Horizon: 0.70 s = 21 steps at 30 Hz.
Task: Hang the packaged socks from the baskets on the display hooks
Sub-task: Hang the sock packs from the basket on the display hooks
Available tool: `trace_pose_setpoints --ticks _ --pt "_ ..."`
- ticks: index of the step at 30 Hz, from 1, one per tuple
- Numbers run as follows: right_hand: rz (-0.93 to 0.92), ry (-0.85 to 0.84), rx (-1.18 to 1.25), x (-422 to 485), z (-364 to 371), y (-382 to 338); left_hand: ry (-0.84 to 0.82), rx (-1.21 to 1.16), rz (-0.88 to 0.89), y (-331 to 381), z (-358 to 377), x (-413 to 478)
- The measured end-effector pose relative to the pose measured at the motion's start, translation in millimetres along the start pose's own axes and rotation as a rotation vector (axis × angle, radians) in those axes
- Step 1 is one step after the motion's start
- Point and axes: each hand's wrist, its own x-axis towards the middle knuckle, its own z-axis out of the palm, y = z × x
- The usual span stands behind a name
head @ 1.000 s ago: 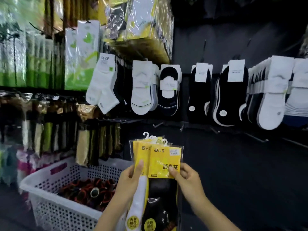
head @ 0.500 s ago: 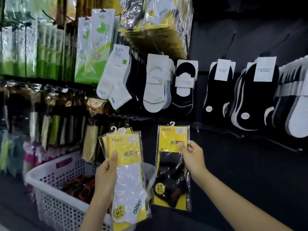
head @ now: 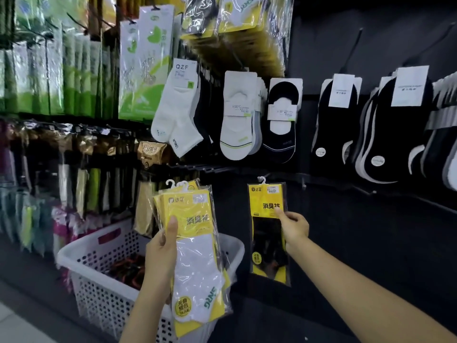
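dark display wall (head: 371, 256) ahead, i see right hand (head: 294, 226) outstretched pinching a black-sock pack (head: 265, 201), left hand (head: 160, 251) gripping a white-sock stack (head: 197, 258).

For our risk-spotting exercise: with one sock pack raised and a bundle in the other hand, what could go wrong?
The right hand pinches the black-sock pack by one edge; it could swing and its hanger fail to catch. The left hand pins several glossy packs under its thumb; they might slip out.

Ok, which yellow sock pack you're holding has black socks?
The single pack pinched in the right hand; the stack gripped in the left hand shows white socks in front.
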Motion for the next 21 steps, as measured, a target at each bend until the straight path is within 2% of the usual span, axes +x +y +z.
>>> trace_pose_setpoints --ticks 3,6,8,11,13,17,21 --pt "-0.038 0.009 0.004 -9 -7 -3 -0.033 0.040 0.071 6 10 -9" --pt "-0.176 -0.043 -0.060 -31 -19 -2 -0.052 0.091 0.116 9 18 -21" --pt "-0.256 -0.189 -0.067 -52 -25 -2 -0.077 0.061 0.091 10 24 -29" --pt "-0.275 -0.449 -0.057 -86 -30 -3 -0.124 0.008 0.038 11 32 -46" --pt "-0.281 -0.550 -0.044 -103 -33 -4 -0.146 -0.015 0.017 14 38 -58" --pt "-0.322 -0.581 0.003 -120 -42 -6 -0.145 -0.059 -0.006 19 42 -75" --pt "-0.259 -0.639 0.103 -123 -47 -1 -0.147 -0.051 -0.030 14 35 -80"
